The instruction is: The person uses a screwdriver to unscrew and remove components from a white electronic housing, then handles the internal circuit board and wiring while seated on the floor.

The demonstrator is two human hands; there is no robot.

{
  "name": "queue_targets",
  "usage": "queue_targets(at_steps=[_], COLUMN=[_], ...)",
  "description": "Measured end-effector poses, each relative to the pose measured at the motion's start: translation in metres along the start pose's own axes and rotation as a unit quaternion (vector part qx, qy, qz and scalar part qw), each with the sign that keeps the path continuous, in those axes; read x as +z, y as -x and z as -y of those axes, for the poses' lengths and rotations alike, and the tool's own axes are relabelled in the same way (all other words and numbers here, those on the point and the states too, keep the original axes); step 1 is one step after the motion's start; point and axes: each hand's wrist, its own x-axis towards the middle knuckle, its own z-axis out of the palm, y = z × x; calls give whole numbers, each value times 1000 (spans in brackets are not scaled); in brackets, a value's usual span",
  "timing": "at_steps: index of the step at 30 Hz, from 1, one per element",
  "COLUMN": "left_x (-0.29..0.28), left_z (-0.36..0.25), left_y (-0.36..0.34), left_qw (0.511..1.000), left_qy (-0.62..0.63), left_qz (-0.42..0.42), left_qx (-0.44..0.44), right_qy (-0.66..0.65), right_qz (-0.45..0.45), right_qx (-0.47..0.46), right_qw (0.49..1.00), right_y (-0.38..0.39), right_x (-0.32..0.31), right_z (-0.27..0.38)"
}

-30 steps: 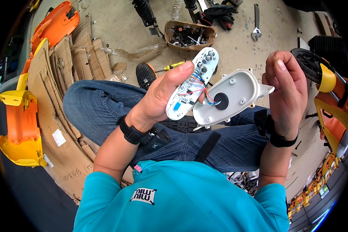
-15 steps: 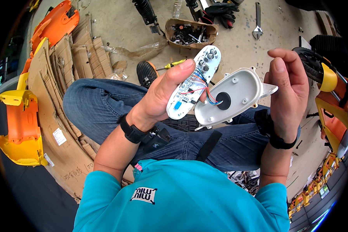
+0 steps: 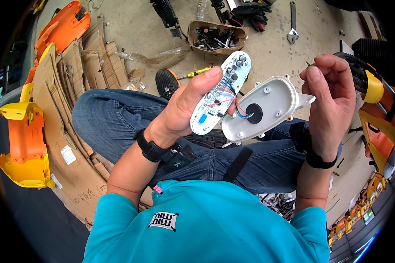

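Observation:
My left hand (image 3: 183, 103) is closed on a long white circuit board (image 3: 213, 115) with rounded ends, its thumb lying along the near side. Thin coloured wires (image 3: 236, 105) run from the board into a round black patch in a pale grey plastic housing (image 3: 274, 94). The housing lies open side up just right of the board; how the left fingers support it is hidden. To the right of the housing, apart from it, is my right hand (image 3: 331, 94). Its thumb and forefinger pinch together, and a tiny dark tip (image 3: 308, 64) sticks out, too small to name.
A cardboard box (image 3: 217, 49) of small parts stands ahead, near black gloves (image 3: 252, 15) and an adjustable wrench (image 3: 292, 26). A yellow-handled screwdriver (image 3: 198, 72) lies by my shoe. Flattened cardboard (image 3: 59, 127) and orange-yellow shells (image 3: 26, 136) are at left; a wheel (image 3: 353, 72) stands at right.
My right hand has shifted slightly right, and a tiny dark tip now shows at its fingertips. The board and housing in my left hand have barely moved.

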Motion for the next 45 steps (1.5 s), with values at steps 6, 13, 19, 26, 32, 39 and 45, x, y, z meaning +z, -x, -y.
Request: queue_targets(at_steps=[6, 13, 19, 26, 32, 39, 45], left_x=[0, -1, -2, -1, 2, -1, 9], left_z=[-1, 0, 3, 3, 2, 16, 15], left_y=[1, 0, 1, 0, 0, -3, -1], left_qw=[1000, 1000, 999, 999, 1000, 999, 998], left_qy=[-1, 15, 42, 36, 8, -35, -18], left_qz=[-2, 6, 14, 17, 13, -2, 9], left_qx=[-10, -12, -8, -1, -15, -31, -52], right_qy=[34, -46, -70, -67, -80, -78, -77], right_qz=[35, 50, 60, 74, 111, 125, 146], right_qx=[19, 29, -4, 12, -4, 13, 9], right_qw=[999, 997, 996, 995, 991, 989, 986], right_y=[0, -1, -2, -3, -3, -1, 1], right_x=[-12, -2, -18, -10, -16, -15, -12], right_z=[-6, -2, -12, -7, -10, -10, -9])
